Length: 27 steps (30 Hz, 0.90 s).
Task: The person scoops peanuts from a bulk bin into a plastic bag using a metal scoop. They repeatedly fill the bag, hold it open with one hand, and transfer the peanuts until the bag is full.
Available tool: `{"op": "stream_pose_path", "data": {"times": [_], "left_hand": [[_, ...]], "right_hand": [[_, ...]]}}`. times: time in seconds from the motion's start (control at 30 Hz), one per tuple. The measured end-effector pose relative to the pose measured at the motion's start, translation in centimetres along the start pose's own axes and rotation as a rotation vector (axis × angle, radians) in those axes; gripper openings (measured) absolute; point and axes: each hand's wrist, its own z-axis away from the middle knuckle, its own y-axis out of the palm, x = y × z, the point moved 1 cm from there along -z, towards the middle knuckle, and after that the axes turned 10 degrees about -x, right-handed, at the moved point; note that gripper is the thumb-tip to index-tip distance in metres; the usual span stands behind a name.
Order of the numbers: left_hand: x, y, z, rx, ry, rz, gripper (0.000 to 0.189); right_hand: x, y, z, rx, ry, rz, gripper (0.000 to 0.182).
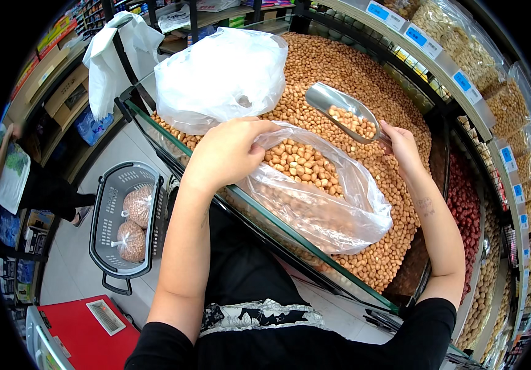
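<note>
My left hand [228, 155] grips the rim of a clear plastic bag [302, 203] between thumb and fingers. Light-brown shelled nuts [300, 162], apparently peanuts, partly fill this bag, which rests on the loose nuts [339, 60] in a glass-sided bin. In my right hand [401, 145] is the handle of a metal scoop [334, 99]. The scoop hovers to the right of the bag's mouth, and a small heap of nuts lies in its lower end, nearest my hand. Beyond my left hand, a bunched white plastic bag [219, 78] sits on the nuts.
The bin's glass front edge [288, 229] runs under my left wrist. A grey shopping basket [101, 217] holding two tied bags [131, 240] stands on the floor at left. Further left is another person [48, 187]. Packaged goods [508, 99] line the right-hand shelf; dark red dried food [464, 217] fills a neighbouring bin.
</note>
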Motion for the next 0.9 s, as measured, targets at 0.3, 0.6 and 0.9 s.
{"op": "stream_pose_path", "data": {"times": [0.3, 0.6, 0.9], "left_hand": [[0.3, 0.2, 0.0, -0.016, 0.026, 0.003, 0.044], [-0.7, -0.6, -0.1, 0.007, -0.010, 0.047, 0.063], [-0.7, -0.6, -0.1, 0.014, -0.031, 0.061, 0.066]], "right_hand": [[3.1, -1.9, 1.1, -0.200, -0.298, 0.248, 0.047], [6.8, -1.3, 5.4, -0.559, -0.872, 0.597, 0.051], [8.5, -1.8, 7.6, -0.673, -1.039, 0.638, 0.045]]}}
